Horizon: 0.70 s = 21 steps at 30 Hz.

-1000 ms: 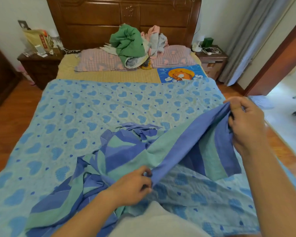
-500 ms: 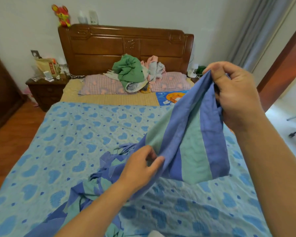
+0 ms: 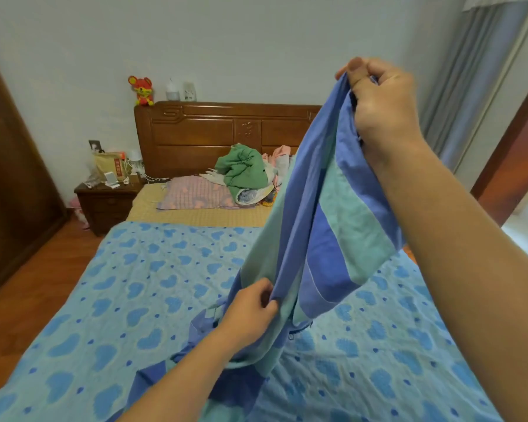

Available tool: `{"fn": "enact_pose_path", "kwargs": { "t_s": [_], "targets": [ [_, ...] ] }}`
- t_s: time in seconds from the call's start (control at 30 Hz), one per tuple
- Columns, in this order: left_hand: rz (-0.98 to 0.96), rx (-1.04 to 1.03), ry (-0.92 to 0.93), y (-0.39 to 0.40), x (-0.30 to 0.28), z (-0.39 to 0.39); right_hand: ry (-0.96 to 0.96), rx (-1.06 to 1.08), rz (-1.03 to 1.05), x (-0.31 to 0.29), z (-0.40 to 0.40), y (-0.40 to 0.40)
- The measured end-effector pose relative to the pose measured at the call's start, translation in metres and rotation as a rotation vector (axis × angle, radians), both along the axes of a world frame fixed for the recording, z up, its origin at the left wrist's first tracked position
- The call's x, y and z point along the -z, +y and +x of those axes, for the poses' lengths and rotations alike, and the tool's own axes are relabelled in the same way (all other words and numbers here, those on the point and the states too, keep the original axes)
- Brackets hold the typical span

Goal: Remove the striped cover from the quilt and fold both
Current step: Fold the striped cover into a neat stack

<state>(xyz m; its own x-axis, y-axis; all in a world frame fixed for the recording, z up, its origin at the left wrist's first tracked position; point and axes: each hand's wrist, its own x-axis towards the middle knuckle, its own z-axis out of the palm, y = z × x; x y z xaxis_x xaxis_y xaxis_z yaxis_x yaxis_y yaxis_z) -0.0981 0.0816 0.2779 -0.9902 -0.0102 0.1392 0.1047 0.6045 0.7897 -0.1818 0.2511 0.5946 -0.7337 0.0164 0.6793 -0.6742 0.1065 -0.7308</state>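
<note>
With the striped cover (image 3: 323,226) already off the quilt (image 3: 128,300) and hanging above it, I judge I'm starting its fold. My right hand (image 3: 381,108) pinches a top corner high over the quilt; my left hand (image 3: 250,309) grips an edge lower down. Next, find the matching corner and pull it taut.

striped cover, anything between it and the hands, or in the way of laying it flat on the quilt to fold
Nothing visible. The right hand pinches the striped cover at its raised top, the left hand grips it lower down. The quilt lies bare in front; the clothes pile sits far back by the headboard.
</note>
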Motion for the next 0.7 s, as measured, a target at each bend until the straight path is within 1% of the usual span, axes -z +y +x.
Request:
{"fn": "enact_pose_path", "kwargs": {
  "t_s": [0.13, 0.23, 0.3, 0.33, 0.4, 0.43, 0.47, 0.53, 0.57, 0.63, 0.67, 0.7],
  "targets": [
    [0.061, -0.213, 0.048, -0.024, 0.014, -0.001, -0.041, 0.02, -0.007, 0.012, -0.012, 0.008],
    [0.123, -0.44, 0.112, -0.064, 0.01, 0.0, -0.078, 0.055, -0.053, 0.025, -0.023, 0.023],
    [0.111, -0.558, 0.159, -0.1, -0.007, -0.002, -0.078, 0.111, -0.043, 0.036, -0.032, 0.036],
    [0.075, -0.596, 0.185, -0.118, -0.021, -0.005, -0.075, 0.153, -0.034, 0.042, -0.037, 0.043],
    [-0.034, -0.602, 0.213, -0.151, -0.06, -0.017, -0.094, 0.236, -0.06, 0.053, -0.049, 0.058],
    [-0.08, -0.542, 0.206, -0.163, -0.082, -0.022, -0.122, 0.268, -0.098, 0.057, -0.055, 0.065],
    [-0.101, -0.429, 0.18, -0.171, -0.102, -0.024, -0.153, 0.301, -0.146, 0.062, -0.062, 0.073],
    [-0.09, -0.135, 0.031, -0.174, -0.128, -0.021, -0.212, 0.373, -0.234, 0.073, -0.075, 0.087],
    [-0.099, -0.002, -0.065, -0.172, -0.128, -0.014, -0.242, 0.405, -0.269, 0.08, -0.08, 0.094],
    [-0.176, 0.185, -0.262, -0.162, -0.1, 0.005, -0.313, 0.442, -0.335, 0.098, -0.087, 0.105],
    [-0.208, 0.254, -0.378, -0.155, -0.076, 0.017, -0.349, 0.455, -0.353, 0.109, -0.09, 0.108],
    [-0.197, 0.313, -0.507, -0.148, -0.049, 0.029, -0.384, 0.47, -0.35, 0.121, -0.092, 0.111]
  ]
}}
